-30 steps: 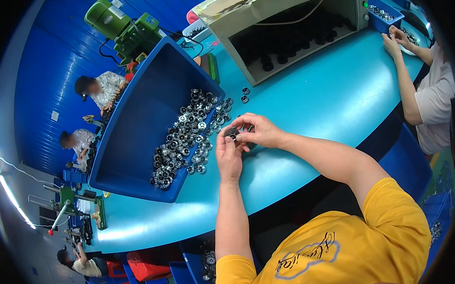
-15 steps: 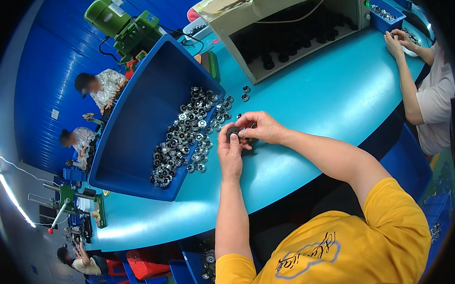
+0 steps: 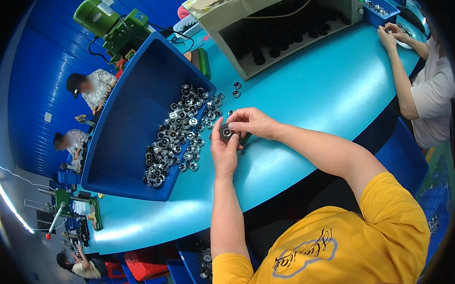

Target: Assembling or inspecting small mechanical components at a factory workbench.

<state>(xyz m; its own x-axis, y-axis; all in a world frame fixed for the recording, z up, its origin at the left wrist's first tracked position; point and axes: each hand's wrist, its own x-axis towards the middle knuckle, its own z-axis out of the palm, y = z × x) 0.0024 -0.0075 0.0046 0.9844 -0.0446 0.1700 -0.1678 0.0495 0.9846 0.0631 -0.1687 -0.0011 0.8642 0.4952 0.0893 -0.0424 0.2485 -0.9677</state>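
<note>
My left hand (image 3: 224,155) is closed around a small black wheel (image 3: 226,132) with a bright metal centre, its round face turned up. Fingers of my right hand (image 3: 257,123) are bent against the wheel's far right edge, so both hands grip it. Something dark shows beneath my right hand, too covered to name. Just left of my hands, many shiny metal bearing-like rings (image 3: 178,125) lie heaped at the open side of a large blue bin (image 3: 120,126) and spill onto the turquoise table (image 3: 306,82). Two loose rings (image 3: 237,89) sit beyond my hands.
An open metal box (image 3: 228,50) at the back holds many black wheels (image 3: 284,40). A green motor machine (image 3: 113,27) stands behind the bin. At right a co-worker's hands (image 3: 391,35) work near a small blue bin (image 3: 379,14). Other people sit at far left.
The wheel has tilted so that its face and metal centre now show. My right fingers have shifted across its edge. The whole view has moved slightly.
</note>
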